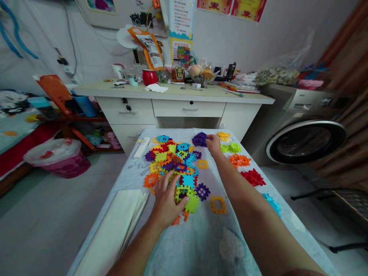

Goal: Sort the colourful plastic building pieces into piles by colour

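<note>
A heap of coloured interlocking plastic squares (172,161) lies on a small table covered with a pale cloth (201,237). My left hand (166,197) rests flat on the near edge of the heap, fingers spread over orange and green pieces. My right hand (213,145) reaches to the far end, its fingers closed on a stack of purple pieces (199,139). Along the right side sit sorted groups: yellow (223,135), green (231,148), orange (240,160), red (253,177) and teal (271,203).
A folded white sheet (115,230) lies at the table's left edge. Beyond stands a cluttered desk with drawers (172,103). A washing machine (304,140) is at the right and a pink bin (57,157) on the floor at the left.
</note>
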`<action>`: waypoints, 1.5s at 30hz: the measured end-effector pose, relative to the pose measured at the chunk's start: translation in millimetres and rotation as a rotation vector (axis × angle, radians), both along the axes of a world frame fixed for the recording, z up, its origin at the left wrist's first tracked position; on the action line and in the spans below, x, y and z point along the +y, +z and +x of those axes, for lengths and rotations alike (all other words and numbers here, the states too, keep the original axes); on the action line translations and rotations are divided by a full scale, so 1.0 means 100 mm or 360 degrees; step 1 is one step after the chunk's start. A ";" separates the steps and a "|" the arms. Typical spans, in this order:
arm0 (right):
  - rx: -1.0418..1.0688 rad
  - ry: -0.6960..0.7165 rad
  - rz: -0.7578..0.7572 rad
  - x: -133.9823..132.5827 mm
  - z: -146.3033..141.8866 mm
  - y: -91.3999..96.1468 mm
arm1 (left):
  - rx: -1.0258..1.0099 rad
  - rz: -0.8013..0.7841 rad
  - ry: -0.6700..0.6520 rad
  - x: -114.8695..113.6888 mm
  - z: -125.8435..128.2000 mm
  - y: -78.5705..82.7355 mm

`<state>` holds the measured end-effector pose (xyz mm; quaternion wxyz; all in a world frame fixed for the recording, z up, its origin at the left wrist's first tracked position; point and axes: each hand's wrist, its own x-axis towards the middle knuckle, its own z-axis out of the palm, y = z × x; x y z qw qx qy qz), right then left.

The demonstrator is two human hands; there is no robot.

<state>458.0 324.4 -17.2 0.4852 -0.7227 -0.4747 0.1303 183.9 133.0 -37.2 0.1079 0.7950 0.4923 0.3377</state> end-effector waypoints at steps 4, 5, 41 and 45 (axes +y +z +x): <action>0.0255 0.0219 0.0052 -0.37 0.00 -0.08 | -0.0027 0.0001 0.0006 -0.01 0.00 0.01; 0.0261 0.0304 0.0008 -0.47 0.00 -0.10 | -0.0027 0.0005 0.0008 -0.01 0.00 0.01; 0.0644 0.0308 -0.0204 -0.73 0.24 0.04 | 0.0029 0.0053 0.0052 0.07 0.04 -0.07; 0.0634 -0.0013 -0.0211 -0.46 0.38 0.12 | 0.0020 0.0070 0.0056 0.07 0.04 -0.08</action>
